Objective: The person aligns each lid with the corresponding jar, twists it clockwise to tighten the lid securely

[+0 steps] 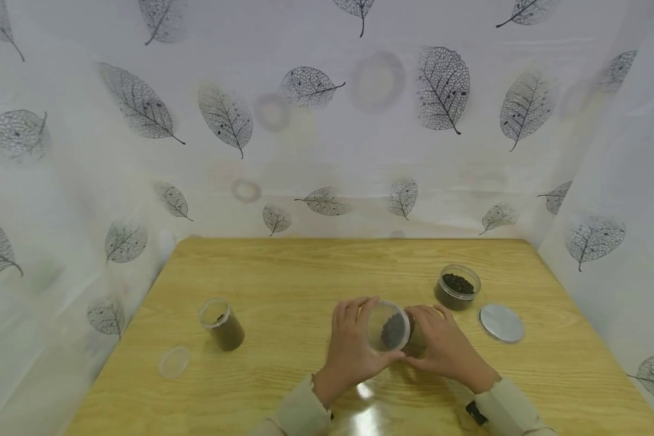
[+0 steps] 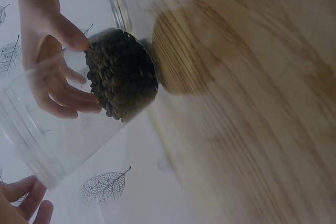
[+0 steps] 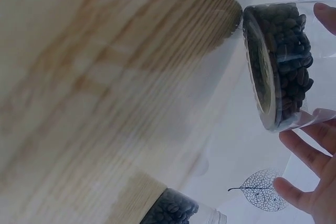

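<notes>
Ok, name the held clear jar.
The clear cylindrical jar of dark beans between left hand and right hand; the left jar and right jar stand unheld.

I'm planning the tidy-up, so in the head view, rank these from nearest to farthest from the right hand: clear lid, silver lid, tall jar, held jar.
1. Held jar: touching the right hand.
2. Silver lid: flat on the table, to that hand's right.
3. Tall jar: standing at left, beyond the left hand.
4. Clear lid: flat on the table, farther left.
</notes>
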`<control>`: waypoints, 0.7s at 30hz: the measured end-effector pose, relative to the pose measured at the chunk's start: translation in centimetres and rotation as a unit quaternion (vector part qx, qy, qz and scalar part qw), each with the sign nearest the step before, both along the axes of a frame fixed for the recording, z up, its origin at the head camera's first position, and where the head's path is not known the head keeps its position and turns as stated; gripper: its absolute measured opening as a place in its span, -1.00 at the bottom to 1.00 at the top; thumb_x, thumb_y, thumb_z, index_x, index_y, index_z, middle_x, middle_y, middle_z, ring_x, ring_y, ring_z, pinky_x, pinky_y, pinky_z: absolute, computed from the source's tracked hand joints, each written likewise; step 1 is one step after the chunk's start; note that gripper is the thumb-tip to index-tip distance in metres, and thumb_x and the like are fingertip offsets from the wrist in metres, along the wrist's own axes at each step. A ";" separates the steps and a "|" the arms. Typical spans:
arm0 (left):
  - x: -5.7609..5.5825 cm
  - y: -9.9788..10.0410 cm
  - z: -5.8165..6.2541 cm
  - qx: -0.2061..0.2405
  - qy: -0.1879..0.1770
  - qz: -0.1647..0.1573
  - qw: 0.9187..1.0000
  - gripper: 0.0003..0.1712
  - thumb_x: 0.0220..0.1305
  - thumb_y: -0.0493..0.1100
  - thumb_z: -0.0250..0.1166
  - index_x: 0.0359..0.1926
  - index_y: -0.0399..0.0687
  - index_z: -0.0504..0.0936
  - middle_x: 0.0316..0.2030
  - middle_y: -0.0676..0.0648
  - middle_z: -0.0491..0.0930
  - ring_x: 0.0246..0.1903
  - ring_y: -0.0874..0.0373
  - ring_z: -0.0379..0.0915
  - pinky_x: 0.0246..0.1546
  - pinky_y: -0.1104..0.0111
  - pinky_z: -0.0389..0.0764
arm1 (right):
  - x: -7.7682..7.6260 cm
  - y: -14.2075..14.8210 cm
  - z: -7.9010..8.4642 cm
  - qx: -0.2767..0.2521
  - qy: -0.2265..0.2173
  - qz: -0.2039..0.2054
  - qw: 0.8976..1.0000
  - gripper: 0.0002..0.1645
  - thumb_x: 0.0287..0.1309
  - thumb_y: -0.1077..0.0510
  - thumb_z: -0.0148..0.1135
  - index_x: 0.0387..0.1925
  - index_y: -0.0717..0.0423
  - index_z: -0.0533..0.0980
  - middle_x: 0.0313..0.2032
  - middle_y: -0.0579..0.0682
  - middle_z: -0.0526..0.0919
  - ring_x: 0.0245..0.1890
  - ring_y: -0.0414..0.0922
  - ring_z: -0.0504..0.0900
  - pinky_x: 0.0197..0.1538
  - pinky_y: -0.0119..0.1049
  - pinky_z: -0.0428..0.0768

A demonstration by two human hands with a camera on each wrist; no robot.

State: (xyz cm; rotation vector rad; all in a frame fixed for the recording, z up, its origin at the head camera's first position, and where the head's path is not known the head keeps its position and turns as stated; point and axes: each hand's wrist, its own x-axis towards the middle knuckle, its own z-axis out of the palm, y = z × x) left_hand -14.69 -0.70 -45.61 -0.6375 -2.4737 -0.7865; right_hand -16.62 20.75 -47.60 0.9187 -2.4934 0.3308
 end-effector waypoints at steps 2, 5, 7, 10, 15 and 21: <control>-0.1 0.0 0.0 -0.002 0.002 -0.006 1.000 0.14 -0.36 0.35 0.51 0.27 -0.02 0.31 0.09 -0.01 0.41 0.08 0.11 0.24 0.22 -0.01 0.25 | 0.0 0.0 0.0 -0.001 -0.002 -0.002 1.000 0.08 -0.58 -0.26 0.57 0.06 0.15 0.39 -0.07 0.00 0.58 -0.04 -0.02 0.55 0.07 0.18 0.42; -0.3 -0.2 -0.1 -0.013 0.003 -0.007 1.000 0.15 -0.38 0.36 0.51 0.26 -0.01 0.32 0.08 -0.02 0.40 0.07 0.11 0.24 0.18 0.04 0.30 | 0.0 0.0 0.0 -0.002 -0.008 -0.005 1.000 0.09 -0.59 -0.26 0.58 0.07 0.13 0.38 -0.06 -0.01 0.58 -0.02 -0.02 0.54 0.08 0.19 0.41; -0.5 -0.3 -0.2 -0.021 0.000 -0.003 1.000 0.16 -0.41 0.38 0.51 0.25 -0.01 0.33 0.07 -0.02 0.41 0.07 0.10 0.25 0.17 0.05 0.33 | 0.0 0.0 -0.1 -0.002 -0.011 -0.006 1.000 0.10 -0.59 -0.26 0.58 0.08 0.13 0.38 -0.06 -0.01 0.58 -0.01 -0.02 0.54 0.09 0.19 0.40; -0.6 -0.5 -0.2 -0.026 -0.007 0.007 1.000 0.16 -0.44 0.40 0.50 0.22 -0.02 0.36 0.05 -0.01 0.43 0.06 0.10 0.28 0.16 0.05 0.34 | 0.0 0.0 -0.1 -0.003 -0.014 -0.006 1.000 0.11 -0.58 -0.27 0.58 0.09 0.13 0.37 -0.06 -0.01 0.58 -0.01 -0.02 0.54 0.09 0.19 0.40; -0.7 -0.8 -0.3 -0.023 -0.013 0.004 1.000 0.13 -0.45 0.41 0.50 0.19 -0.03 0.39 0.01 0.01 0.44 0.04 0.11 0.28 0.15 0.05 0.34 | 0.0 0.0 0.0 -0.006 -0.012 -0.004 1.000 0.10 -0.58 -0.27 0.58 0.08 0.14 0.38 -0.06 -0.01 0.58 -0.01 -0.02 0.54 0.09 0.18 0.40; -1.7 -1.5 -0.6 -0.017 -0.002 -0.065 0.998 0.15 -0.51 0.33 0.56 0.19 -0.03 0.38 0.01 -0.01 0.44 0.06 0.11 0.27 0.14 0.12 0.36 | 0.0 0.0 -0.1 -0.004 -0.011 -0.002 1.000 0.12 -0.60 -0.26 0.59 0.09 0.14 0.38 -0.06 0.00 0.58 -0.02 -0.01 0.54 0.08 0.19 0.40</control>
